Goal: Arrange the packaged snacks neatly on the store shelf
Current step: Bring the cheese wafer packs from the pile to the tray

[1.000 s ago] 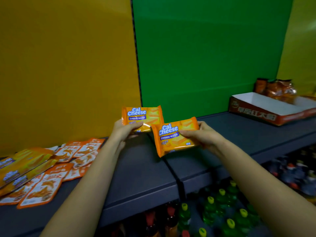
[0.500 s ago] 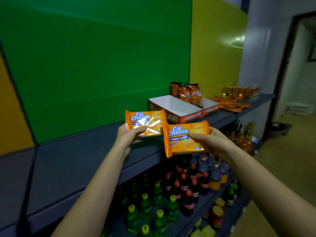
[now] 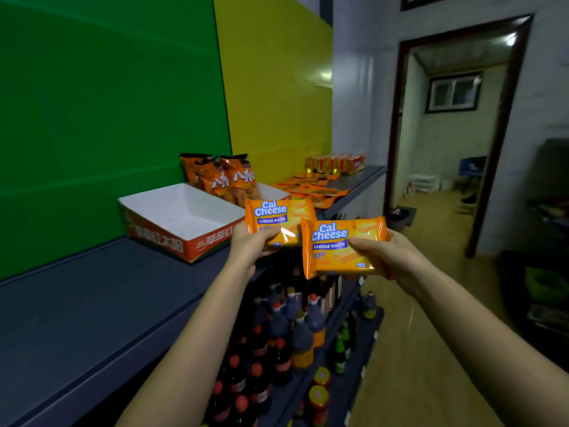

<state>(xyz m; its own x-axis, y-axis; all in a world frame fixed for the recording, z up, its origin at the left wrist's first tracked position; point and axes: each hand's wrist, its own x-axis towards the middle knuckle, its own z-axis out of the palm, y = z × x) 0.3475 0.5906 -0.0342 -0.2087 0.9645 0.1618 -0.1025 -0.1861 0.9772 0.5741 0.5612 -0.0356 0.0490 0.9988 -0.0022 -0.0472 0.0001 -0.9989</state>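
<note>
Each hand holds an orange Cal Cheese wafer pack out in front of the dark grey shelf (image 3: 101,297). My left hand (image 3: 251,243) grips the left wafer pack (image 3: 277,215) by its lower edge, thumb across the front. My right hand (image 3: 385,254) grips the right wafer pack (image 3: 338,245) at its right end; this pack overlaps the left one's lower right corner. Both packs hang over the shelf's front edge, near the open cardboard tray (image 3: 172,223).
The tray holds upright orange snack bags (image 3: 226,177) at its far end. Flat orange packets (image 3: 311,188) and a row of red-gold packs (image 3: 335,163) lie farther along the shelf. Bottles (image 3: 286,337) fill the lower shelves. A doorway (image 3: 446,143) opens at right.
The view has swung to the right along the shelf, bringing the tray close and the doorway into sight. Both hands still hold their packs, carried rightward with the view.
</note>
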